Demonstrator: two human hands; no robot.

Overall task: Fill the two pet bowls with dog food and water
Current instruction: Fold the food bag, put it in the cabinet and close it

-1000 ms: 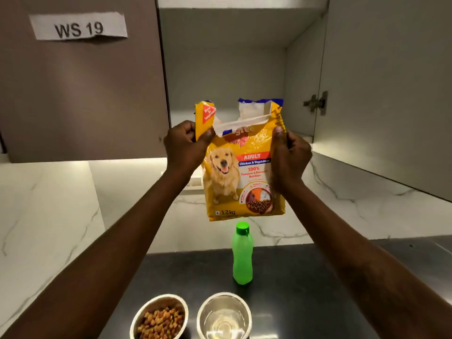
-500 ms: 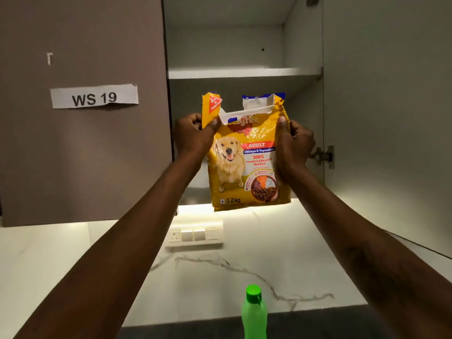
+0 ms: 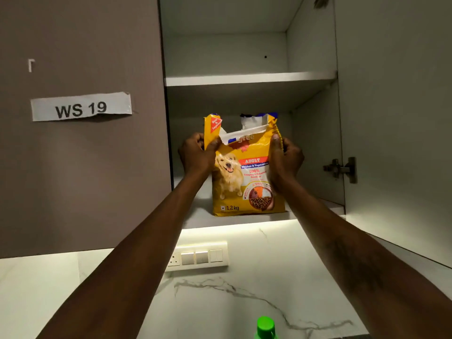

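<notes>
Cabinet shelf [image 3: 200, 216] bearing dog food bag [image 3: 244, 177], both hands' fingers [image 3: 276, 140] gripping its sides

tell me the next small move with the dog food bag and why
Probably let go and draw both hands back. The dog food bag looks to be standing upright on the cabinet's lower shelf, with the left hand and right hand gripping its sides, so it seems placed.

The bottom shelf [image 3: 195, 217] in the cupboard is white. A yellow bag [image 3: 244, 182] of dog food stands up on it, near the front edge. The shelf above [image 3: 244, 78] is white too.
</notes>
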